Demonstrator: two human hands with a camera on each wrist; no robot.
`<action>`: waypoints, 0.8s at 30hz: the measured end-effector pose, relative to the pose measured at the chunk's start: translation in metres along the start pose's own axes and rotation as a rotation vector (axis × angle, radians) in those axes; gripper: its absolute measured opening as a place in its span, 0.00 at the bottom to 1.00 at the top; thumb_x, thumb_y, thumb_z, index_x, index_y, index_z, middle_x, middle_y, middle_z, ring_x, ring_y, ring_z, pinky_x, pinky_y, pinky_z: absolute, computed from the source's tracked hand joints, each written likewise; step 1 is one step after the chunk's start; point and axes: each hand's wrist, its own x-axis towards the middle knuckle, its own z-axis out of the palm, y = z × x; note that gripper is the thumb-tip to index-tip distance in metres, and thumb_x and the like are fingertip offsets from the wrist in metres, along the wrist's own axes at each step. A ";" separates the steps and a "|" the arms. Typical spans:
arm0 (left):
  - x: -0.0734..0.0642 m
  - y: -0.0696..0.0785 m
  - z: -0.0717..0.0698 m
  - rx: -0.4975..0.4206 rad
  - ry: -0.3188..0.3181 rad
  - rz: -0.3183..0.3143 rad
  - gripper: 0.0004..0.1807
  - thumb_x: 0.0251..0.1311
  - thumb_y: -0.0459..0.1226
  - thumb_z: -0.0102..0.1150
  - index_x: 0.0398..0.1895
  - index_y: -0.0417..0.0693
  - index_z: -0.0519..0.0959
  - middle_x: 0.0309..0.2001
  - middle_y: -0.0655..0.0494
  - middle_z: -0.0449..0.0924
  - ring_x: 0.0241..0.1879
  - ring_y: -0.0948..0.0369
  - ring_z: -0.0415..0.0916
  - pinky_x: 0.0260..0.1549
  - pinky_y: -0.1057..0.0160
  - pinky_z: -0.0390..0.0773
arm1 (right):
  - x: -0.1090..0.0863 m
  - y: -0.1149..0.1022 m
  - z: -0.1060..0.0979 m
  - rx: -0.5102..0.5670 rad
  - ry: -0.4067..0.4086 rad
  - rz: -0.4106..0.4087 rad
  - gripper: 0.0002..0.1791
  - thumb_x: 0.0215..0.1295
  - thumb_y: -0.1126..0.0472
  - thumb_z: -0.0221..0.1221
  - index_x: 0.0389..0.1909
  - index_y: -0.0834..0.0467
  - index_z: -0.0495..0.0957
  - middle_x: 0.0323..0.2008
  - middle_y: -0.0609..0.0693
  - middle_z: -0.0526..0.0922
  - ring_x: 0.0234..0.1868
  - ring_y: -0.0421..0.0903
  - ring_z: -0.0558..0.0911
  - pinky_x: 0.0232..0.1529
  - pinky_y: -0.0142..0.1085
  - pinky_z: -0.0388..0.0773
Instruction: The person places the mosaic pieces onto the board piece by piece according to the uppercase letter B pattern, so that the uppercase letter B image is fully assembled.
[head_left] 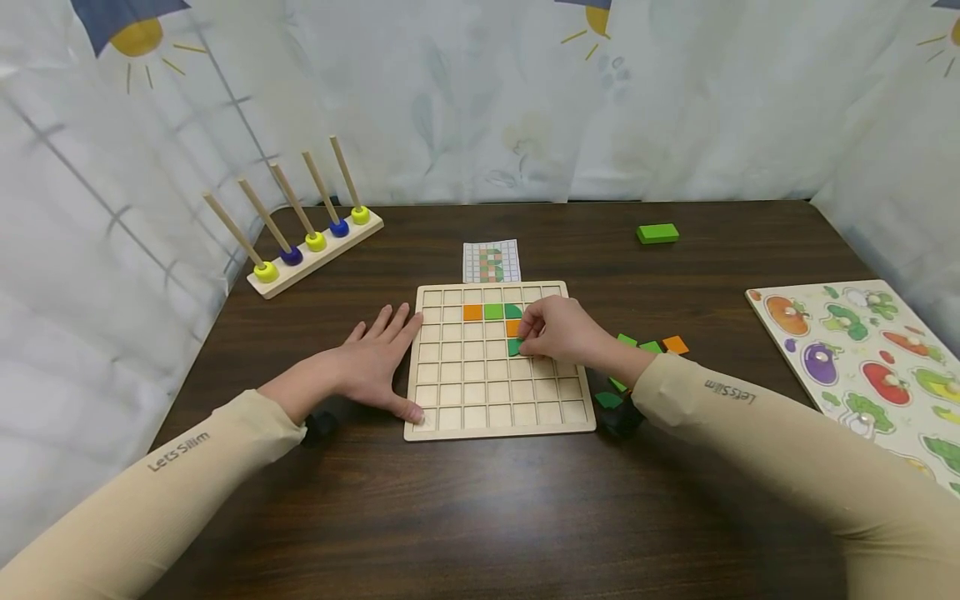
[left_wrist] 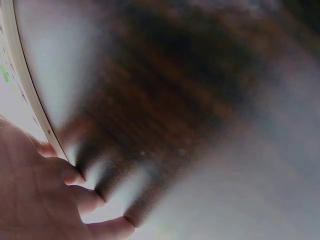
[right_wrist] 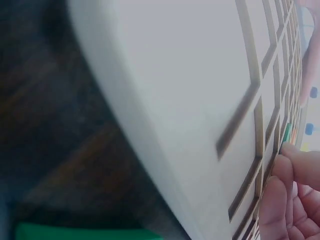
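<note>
A wooden grid board (head_left: 461,372) lies on the dark table. My left hand (head_left: 371,358) is spread flat at its left edge, the thumb touching the lower left corner; in the left wrist view those fingers (left_wrist: 92,200) press on the tabletop. My right hand (head_left: 558,329) pinches a dark green tile (head_left: 513,347) at a cell of the board, and its fingertips partly hide the tile. Above that tile sit an orange tile (head_left: 512,327) and a dark green rounded tile (head_left: 512,311). A light green tile (head_left: 492,312) and another orange tile (head_left: 472,312) continue that row leftward.
Behind the board lies a pattern card (head_left: 491,260). Loose tiles (head_left: 675,344) are scattered by my right forearm. A peg stand with rings (head_left: 318,256) is back left, a green block (head_left: 657,233) back right, and a vegetable puzzle board (head_left: 847,358) far right.
</note>
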 end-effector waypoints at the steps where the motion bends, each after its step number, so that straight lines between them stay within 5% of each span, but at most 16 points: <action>1: 0.000 0.000 0.000 -0.001 0.000 0.000 0.79 0.44 0.71 0.71 0.83 0.39 0.34 0.82 0.33 0.28 0.81 0.33 0.27 0.72 0.25 0.40 | 0.000 -0.001 0.000 -0.007 0.003 0.000 0.05 0.60 0.65 0.71 0.32 0.59 0.84 0.28 0.50 0.86 0.30 0.44 0.79 0.37 0.34 0.75; 14: 0.000 0.001 0.002 -0.014 -0.005 -0.003 0.79 0.43 0.71 0.71 0.83 0.39 0.33 0.82 0.33 0.27 0.81 0.33 0.26 0.71 0.25 0.40 | -0.011 -0.001 -0.013 -0.019 0.004 -0.007 0.04 0.62 0.63 0.70 0.35 0.57 0.85 0.33 0.50 0.88 0.34 0.45 0.81 0.39 0.36 0.77; 24: 0.001 0.000 0.001 -0.009 -0.005 -0.004 0.79 0.43 0.72 0.70 0.83 0.40 0.33 0.82 0.34 0.27 0.81 0.33 0.26 0.72 0.25 0.40 | -0.045 0.058 -0.064 -0.094 0.009 -0.046 0.07 0.69 0.64 0.65 0.45 0.59 0.85 0.40 0.50 0.87 0.38 0.45 0.82 0.40 0.37 0.80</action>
